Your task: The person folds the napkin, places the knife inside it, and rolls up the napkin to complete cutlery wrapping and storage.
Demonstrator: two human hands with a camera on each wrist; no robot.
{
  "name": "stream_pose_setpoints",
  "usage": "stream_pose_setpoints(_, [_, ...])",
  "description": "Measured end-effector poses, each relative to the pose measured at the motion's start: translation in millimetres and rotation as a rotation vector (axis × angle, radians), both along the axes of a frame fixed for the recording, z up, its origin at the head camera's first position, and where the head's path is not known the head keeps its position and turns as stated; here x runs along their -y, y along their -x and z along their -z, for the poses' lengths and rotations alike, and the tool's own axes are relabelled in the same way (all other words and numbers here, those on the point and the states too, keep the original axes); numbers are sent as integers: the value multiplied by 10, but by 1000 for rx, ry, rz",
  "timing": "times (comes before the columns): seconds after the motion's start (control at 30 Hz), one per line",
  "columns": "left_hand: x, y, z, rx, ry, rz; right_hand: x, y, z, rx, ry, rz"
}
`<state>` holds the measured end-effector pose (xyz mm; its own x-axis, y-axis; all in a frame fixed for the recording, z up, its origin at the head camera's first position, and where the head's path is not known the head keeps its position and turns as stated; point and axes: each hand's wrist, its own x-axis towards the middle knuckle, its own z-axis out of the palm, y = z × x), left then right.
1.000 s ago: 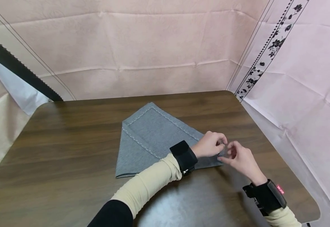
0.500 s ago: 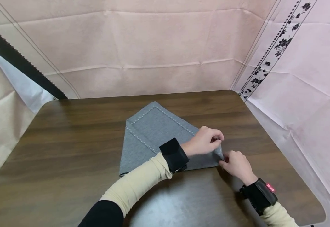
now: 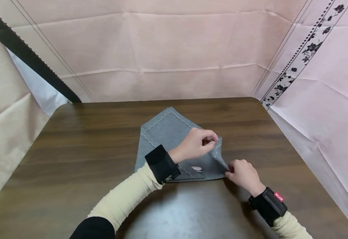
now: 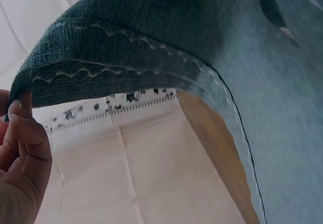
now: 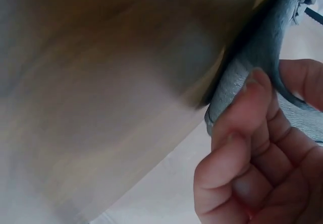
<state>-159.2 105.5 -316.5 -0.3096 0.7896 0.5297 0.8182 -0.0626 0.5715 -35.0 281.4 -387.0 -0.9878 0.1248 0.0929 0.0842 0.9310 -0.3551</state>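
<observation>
A folded piece of grey cloth (image 3: 174, 124) with wavy white stitching along its seams lies on the table. My left hand (image 3: 193, 144) pinches its right-hand edge and holds it raised. In the left wrist view, the raised cloth (image 4: 272, 113) arches from the thumb and fingertips (image 4: 22, 110). At the near right corner, my right hand (image 3: 244, 176) pinches the edge. The right wrist view has the cloth (image 5: 257, 47) between its thumb and curled fingers (image 5: 242, 110). Between the two hands the edge curls up. A pale oval spot (image 3: 196, 169) with a dark rim shows near the front edge.
The brown wood-grain table (image 3: 81, 159) has rounded corners. Pale pink sheeting (image 3: 177, 49) hangs behind it, with a black flower border (image 3: 311, 48) at the right. Along the left runs a dark scalloped band (image 3: 27, 49). Both wrists wear black straps (image 3: 162, 164).
My right hand has gone from loosely parted fingers beside the left hand to pinching the near right corner. The cloth's right end has been lifted and curled leftward, and the oval spot now shows.
</observation>
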Motion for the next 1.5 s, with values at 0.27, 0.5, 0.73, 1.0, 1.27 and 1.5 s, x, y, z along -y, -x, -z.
stream_pose_setpoints(0.27, [351,106,-76,2,-20,-70,160,70,-18,31,-4,-45])
stream_pose_setpoints(0.5, [657,192,-62,-25,-48,-82,266,106,-34,54,-7,-82])
stream_pose_setpoints(0.73, [1003,286,-6,-31,-59,-133,359,150,-29,36,-30,-140])
stream_pose_setpoints(1.0, [1370,327,72,-7,-42,-194,445,198,-31,47,-17,-151])
stream_pose_setpoints(1.27, [1653,342,189,21,-7,-256,515,194,-48,48,20,-172])
stream_pose_setpoints(1.5, [1859,336,315,35,18,-302,580,209,-25,25,24,-211])
